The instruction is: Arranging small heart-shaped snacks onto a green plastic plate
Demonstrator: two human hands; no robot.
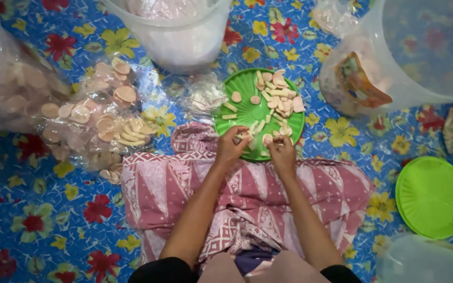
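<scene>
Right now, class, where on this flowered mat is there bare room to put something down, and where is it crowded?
Bare mat lies lower left, below the clear bags of crackers. The light green plate at right carries nothing. Another patch lies between it and the pink cloth. It is crowded around the dark green plate, where the left hand and right hand work, and by the tubs.

Bare forearms, black sleeves, pink patterned sarong
</scene>
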